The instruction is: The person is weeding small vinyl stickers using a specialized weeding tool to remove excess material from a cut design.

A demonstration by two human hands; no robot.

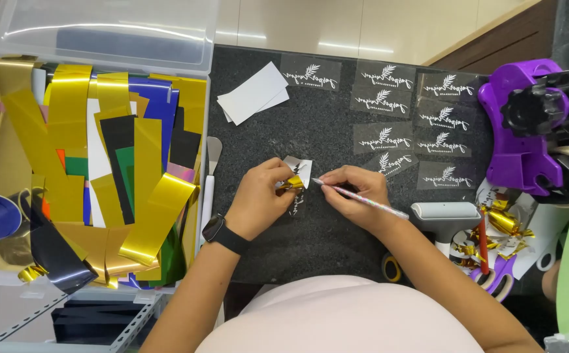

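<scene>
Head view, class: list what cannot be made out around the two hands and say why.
- Small decal piece: design mostly covered by left hand fingers and gold foil scrap.
- Weeding tool: tip too small; middle hidden in right hand.
- Tape dispenser: cut off by the right edge.

mat (pixel 323 235): we see speckled black
foil strips (pixel 147 176): we see mostly gold, some blue, black
tape dispenser (pixel 526 131): we see purple
watch (pixel 222 234): black
</scene>
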